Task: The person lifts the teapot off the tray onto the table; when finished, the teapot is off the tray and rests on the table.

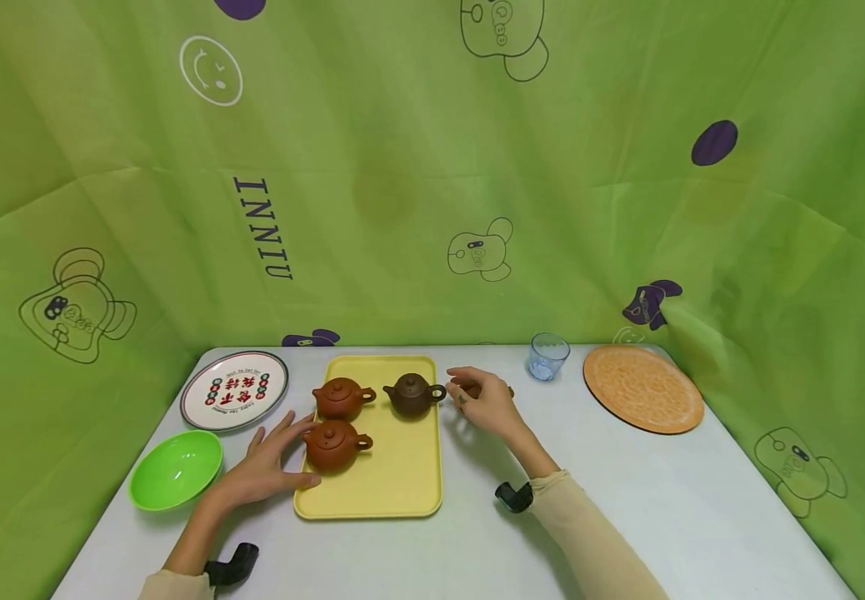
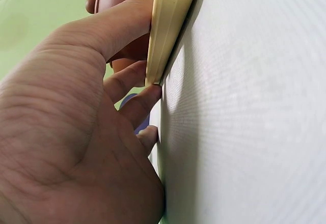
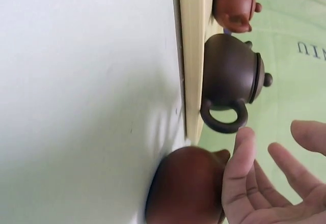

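My left hand [image 1: 263,467] is at the left edge of a yellow tray [image 1: 391,492], fingers spread around the front reddish-brown teapot [image 1: 331,447]. In the left wrist view the thumb lies over the tray's rim [image 2: 173,25] and the other fingertips are by its side. Behind that teapot stands a second reddish-brown teapot [image 1: 339,400]. A dark brown teapot [image 1: 411,396] stands at the tray's back right. My right hand [image 1: 487,404] is beside its handle, fingers loosely extended; whether a fingertip touches the handle I cannot tell. Another reddish-brown teapot [image 3: 186,188], partly hidden, sits on the table by this hand.
On the left are a white plate with red lettering [image 1: 203,404] and a green bowl [image 1: 177,471]. A clear blue glass [image 1: 547,358] stands at the back right, next to a round orange-brown mat [image 1: 642,390]. Green patterned cloth [image 1: 387,208] surrounds the white table [image 1: 590,475].
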Tool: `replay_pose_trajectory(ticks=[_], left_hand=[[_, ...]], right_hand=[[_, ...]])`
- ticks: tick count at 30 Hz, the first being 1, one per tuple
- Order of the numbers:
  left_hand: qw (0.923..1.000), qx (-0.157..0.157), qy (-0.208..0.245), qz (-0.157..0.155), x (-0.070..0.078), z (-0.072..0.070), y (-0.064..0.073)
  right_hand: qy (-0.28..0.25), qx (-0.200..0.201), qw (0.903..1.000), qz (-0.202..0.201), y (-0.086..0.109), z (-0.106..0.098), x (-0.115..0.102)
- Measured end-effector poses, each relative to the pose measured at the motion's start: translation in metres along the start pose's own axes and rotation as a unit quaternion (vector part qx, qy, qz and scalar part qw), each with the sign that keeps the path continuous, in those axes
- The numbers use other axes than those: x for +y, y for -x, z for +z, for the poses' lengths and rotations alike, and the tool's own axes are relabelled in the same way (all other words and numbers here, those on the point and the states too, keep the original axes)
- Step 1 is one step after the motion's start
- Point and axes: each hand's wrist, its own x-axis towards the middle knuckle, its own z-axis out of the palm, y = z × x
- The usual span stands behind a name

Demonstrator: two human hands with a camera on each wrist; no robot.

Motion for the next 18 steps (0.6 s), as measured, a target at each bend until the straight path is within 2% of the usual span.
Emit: replay_pose_trajectory(ticks=[5, 14, 18], left_hand=[[1.0000, 0.001, 0.001, 0.001, -0.001, 0.000, 0.000], [1.0000, 0.003, -0.003, 0.004, -0.005, 0.002, -0.001], [1.0000, 0.000, -0.001, 0.001, -0.004, 0.002, -0.001]], right_hand=[[0.016, -0.006, 0.9998, 0.009, -0.002, 0.007, -0.002], [0.000, -0.033, 0.9993, 0.018, -0.004, 0.017, -0.005], [0.017, -0.036, 0.9992, 0.012, -0.005, 0.021, -0.004]])
